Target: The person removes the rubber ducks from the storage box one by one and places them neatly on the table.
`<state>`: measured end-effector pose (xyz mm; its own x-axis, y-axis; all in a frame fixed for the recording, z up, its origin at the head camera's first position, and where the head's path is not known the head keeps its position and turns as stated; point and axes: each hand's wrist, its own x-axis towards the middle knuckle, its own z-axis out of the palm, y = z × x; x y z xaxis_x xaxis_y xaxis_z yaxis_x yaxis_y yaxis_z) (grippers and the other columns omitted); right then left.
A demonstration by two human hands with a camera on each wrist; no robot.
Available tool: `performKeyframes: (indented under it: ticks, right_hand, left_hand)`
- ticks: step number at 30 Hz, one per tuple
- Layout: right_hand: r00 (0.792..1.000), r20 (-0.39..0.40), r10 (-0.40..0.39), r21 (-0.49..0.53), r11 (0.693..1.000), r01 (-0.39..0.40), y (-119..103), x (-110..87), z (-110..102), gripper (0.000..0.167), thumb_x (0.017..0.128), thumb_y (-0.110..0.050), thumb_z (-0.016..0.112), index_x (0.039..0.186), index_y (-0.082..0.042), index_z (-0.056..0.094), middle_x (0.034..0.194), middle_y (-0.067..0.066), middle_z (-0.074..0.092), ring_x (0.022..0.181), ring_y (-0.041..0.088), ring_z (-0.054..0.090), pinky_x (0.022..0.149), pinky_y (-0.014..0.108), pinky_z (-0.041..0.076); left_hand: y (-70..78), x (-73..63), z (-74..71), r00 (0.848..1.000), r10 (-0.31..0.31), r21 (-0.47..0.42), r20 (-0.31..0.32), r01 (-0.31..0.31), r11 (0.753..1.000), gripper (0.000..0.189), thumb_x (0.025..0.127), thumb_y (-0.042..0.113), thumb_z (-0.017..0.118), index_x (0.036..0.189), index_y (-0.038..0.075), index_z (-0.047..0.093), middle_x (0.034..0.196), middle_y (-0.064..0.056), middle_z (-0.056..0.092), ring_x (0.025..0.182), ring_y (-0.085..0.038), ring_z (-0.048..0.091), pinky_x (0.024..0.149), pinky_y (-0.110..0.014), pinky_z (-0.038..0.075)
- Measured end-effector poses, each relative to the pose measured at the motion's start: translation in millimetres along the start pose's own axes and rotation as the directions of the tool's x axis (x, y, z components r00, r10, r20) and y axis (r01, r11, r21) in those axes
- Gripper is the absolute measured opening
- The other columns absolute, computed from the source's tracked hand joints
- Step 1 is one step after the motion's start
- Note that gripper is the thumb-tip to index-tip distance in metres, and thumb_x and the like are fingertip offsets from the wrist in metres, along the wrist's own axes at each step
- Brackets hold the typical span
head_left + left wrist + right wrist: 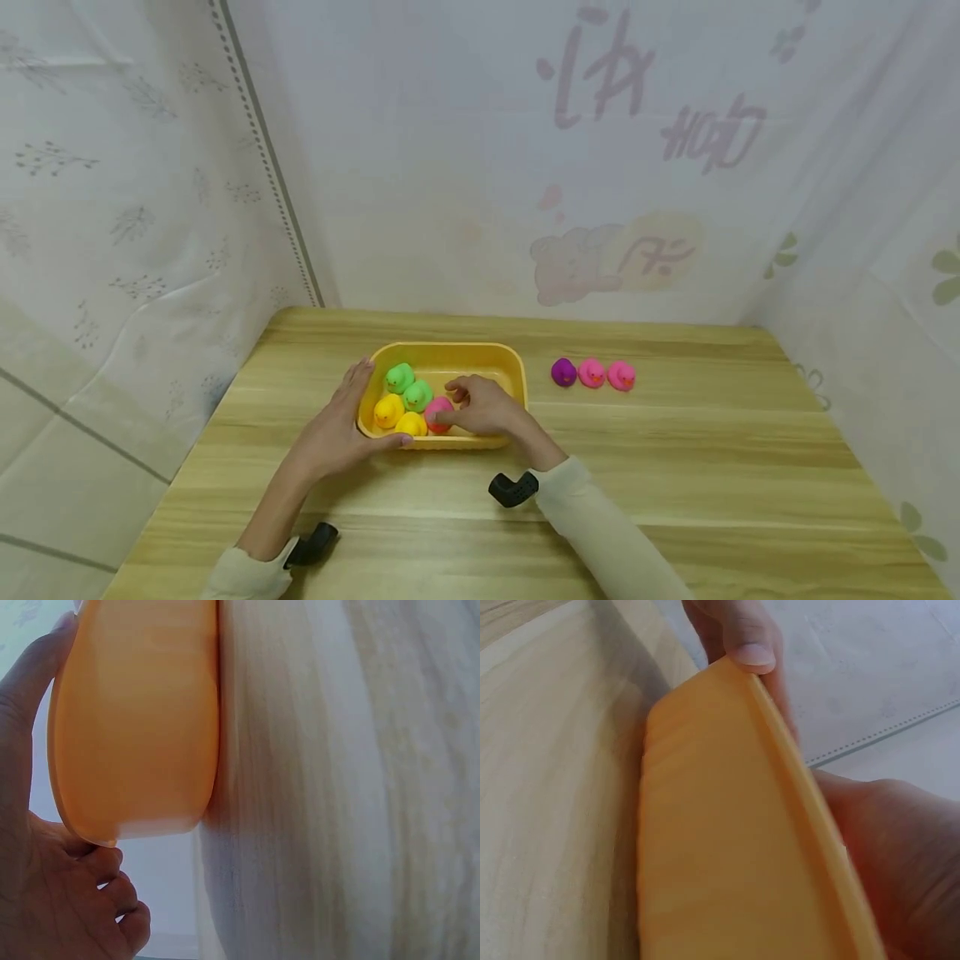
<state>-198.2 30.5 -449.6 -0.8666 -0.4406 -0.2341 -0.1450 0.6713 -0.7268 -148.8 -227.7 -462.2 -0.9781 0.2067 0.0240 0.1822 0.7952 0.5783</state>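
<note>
Inside a yellow plastic tray (472, 357) sit two green toy ducks (400, 378), two yellow ducks (389, 411) and one pink duck (438, 406). My left hand (337, 433) holds the tray's near left corner, its thumb over the front rim and fingers along the left side. Over the tray, my right hand (483, 406) has its thumb against the pink duck, while the index finger stands apart from it. In the left wrist view the fingertips (135, 926) are bent beside the tray wall (139, 727).
To the right of the tray, a purple duck (564, 372) and two pink ducks (607, 374) stand in a row on the wooden table (675, 467). Printed cloth (450, 167) hangs behind the table and at both sides. Black wrist devices (513, 490) sit at the cuffs.
</note>
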Motion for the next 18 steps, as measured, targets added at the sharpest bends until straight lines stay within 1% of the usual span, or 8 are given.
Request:
performKeyframes:
  ticks: [5, 9, 12, 15, 18]
  right_hand:
    - [1.0, -0.026, -0.008, -0.044, 0.999, 0.007, 0.9, 2.3, -1.2, 0.066, 0.088, -0.047, 0.078, 0.138, -0.007, 0.063, 0.117, 0.008, 0.065, 0.096, 0.019, 0.056, 0.091, 0.035, 0.052]
    - [1.0, -0.023, -0.009, -0.065, 0.998, 0.008, 0.5, 1.0, -1.3, 0.062, 0.088, -0.046, 0.078, 0.136, -0.009, 0.064, 0.116, 0.008, 0.063, 0.099, 0.019, 0.054, 0.092, 0.035, 0.05]
    - [1.0, -0.022, -0.013, -0.067, 0.998, 0.011, 0.8, 0.5, 0.7, 0.055, 0.089, -0.045, 0.078, 0.13, -0.011, 0.069, 0.113, 0.006, 0.062, 0.098, 0.019, 0.054, 0.09, 0.035, 0.05]
    - [0.999, -0.03, -0.02, -0.063, 0.998, 0.018, 1.4, 1.6, 3.9, 0.048, 0.089, -0.044, 0.079, 0.123, -0.012, 0.072, 0.111, 0.004, 0.063, 0.097, 0.019, 0.054, 0.087, 0.035, 0.05]
    - [0.999, -0.034, -0.041, -0.064, 0.997, 0.038, 1.4, 2.7, 5.2, 0.045, 0.089, -0.043, 0.079, 0.12, -0.012, 0.073, 0.109, 0.004, 0.063, 0.094, 0.018, 0.055, 0.084, 0.032, 0.051]
  left_hand:
    - [0.6, 3.7, 0.0, 1.0, 0.002, -0.006, -0.003, -0.002, 1.0, 0.133, 0.073, 0.076, 0.076, 0.167, 0.015, 0.004, 0.175, -0.009, 0.007, 0.16, -0.04, 0.012, 0.12, -0.071, 0.023]
    - [1.0, 5.1, 1.2, 1.0, 0.008, -0.002, -0.001, -0.008, 1.0, 0.132, 0.073, 0.076, 0.076, 0.167, 0.015, 0.004, 0.175, -0.009, 0.007, 0.16, -0.04, 0.012, 0.12, -0.07, 0.024]
    - [1.5, 3.3, 0.9, 1.0, 0.003, -0.004, 0.008, -0.003, 1.0, 0.132, 0.074, 0.075, 0.076, 0.167, 0.015, 0.004, 0.175, -0.009, 0.006, 0.16, -0.039, 0.012, 0.121, -0.07, 0.024]
    - [1.5, -0.8, -0.3, 1.0, 0.005, -0.002, 0.002, -0.005, 1.0, 0.131, 0.075, 0.074, 0.076, 0.167, 0.014, 0.005, 0.175, -0.01, 0.007, 0.159, -0.041, 0.013, 0.12, -0.071, 0.024]
    - [1.5, -3.1, -1.3, 1.0, 0.004, -0.006, -0.004, -0.004, 1.0, 0.131, 0.075, 0.074, 0.076, 0.167, 0.014, 0.005, 0.174, -0.01, 0.008, 0.159, -0.041, 0.013, 0.12, -0.071, 0.024]
